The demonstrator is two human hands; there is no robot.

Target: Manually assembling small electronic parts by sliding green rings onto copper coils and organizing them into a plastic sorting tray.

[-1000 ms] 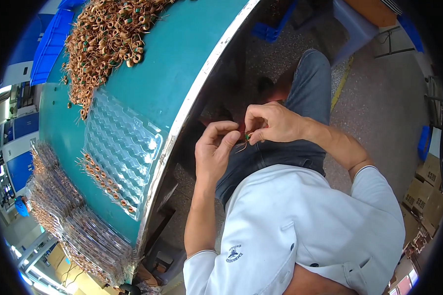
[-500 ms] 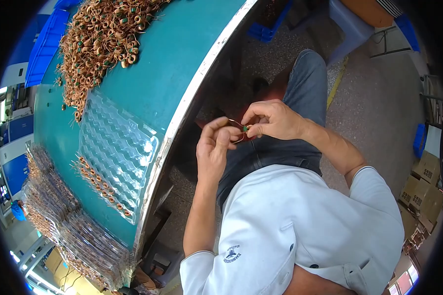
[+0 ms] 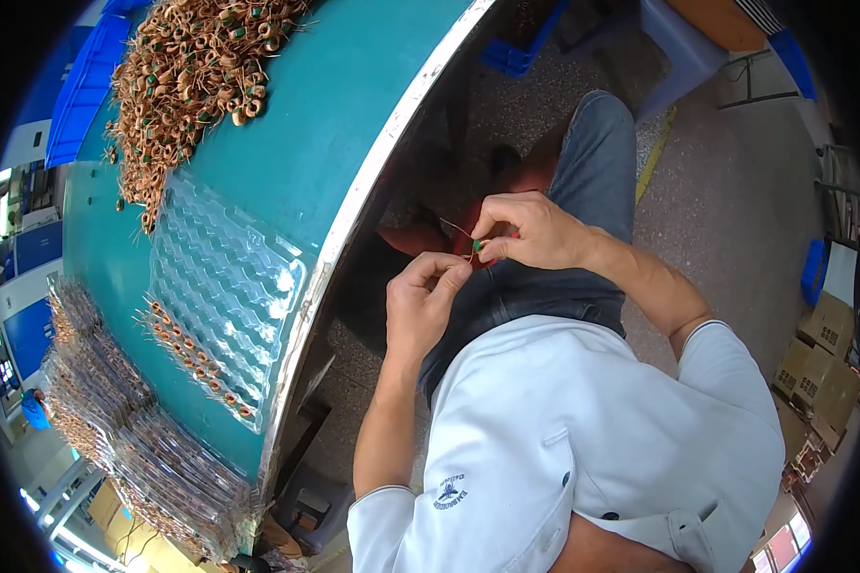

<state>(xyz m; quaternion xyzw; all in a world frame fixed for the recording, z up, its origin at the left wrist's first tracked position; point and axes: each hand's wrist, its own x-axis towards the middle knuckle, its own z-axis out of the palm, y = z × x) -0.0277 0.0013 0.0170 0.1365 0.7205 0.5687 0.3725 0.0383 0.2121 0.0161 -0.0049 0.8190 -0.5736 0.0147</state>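
Observation:
Above my lap, my right hand (image 3: 537,234) pinches a small toroidal coil (image 3: 477,246) with a green part and copper wire, mostly covered by the fingertips. One long wire lead sticks out from it to the upper left. My left hand (image 3: 420,298) is closed too, thumb and forefinger pinched just below the coil on what looks like its other wire lead. On the table to the left, a clear plastic blister tray (image 3: 222,277) holds a row of similar copper coils (image 3: 196,361) along its near-left side.
A big heap of copper coils (image 3: 186,81) covers the far end of the green table (image 3: 325,124), beside a blue bin (image 3: 86,91). Stacked filled trays (image 3: 148,449) stand at its near left. The white table edge (image 3: 392,134) runs close to my left arm. Cardboard boxes (image 3: 817,368) are at right.
My left fingers have gone from spread around the wire to a tight pinch, slightly lower. The upper wire lead now stands free. My right hand stays nearly still with the coil.

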